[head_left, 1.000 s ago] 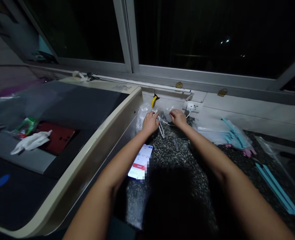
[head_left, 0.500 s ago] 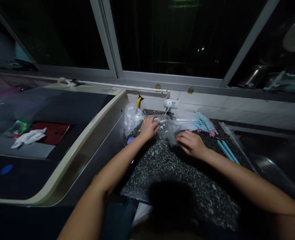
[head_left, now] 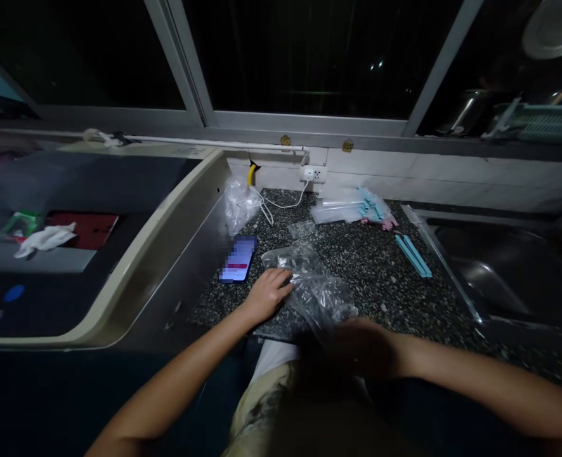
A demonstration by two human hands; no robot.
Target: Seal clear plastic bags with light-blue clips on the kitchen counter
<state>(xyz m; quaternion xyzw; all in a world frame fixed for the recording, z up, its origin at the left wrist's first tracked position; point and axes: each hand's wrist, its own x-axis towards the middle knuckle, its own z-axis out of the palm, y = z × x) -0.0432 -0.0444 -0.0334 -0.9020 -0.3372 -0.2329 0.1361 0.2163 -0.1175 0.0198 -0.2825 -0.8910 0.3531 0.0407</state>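
Observation:
My left hand (head_left: pixel 267 294) grips the near end of a crumpled clear plastic bag (head_left: pixel 314 285) that lies on the speckled granite counter (head_left: pixel 371 266). My right hand (head_left: pixel 364 346) is at the counter's front edge, in shadow, touching the lower end of the same bag; its fingers are too dark to read. A phone (head_left: pixel 238 258) with a lit screen lies flat just left of my left hand.
A second clear bag (head_left: pixel 240 204) and a white cable (head_left: pixel 281 204) sit by the wall socket (head_left: pixel 313 172). Clear packs with blue strips (head_left: pixel 352 208) and loose blue strips (head_left: pixel 413 255) lie right. A sink (head_left: pixel 504 273) is far right, a dark appliance top (head_left: pixel 95 209) left.
Both hands pulled the clear bag from the back wall toward the counter's front edge. The right hand dropped to the edge. The view swung right, uncovering the phone.

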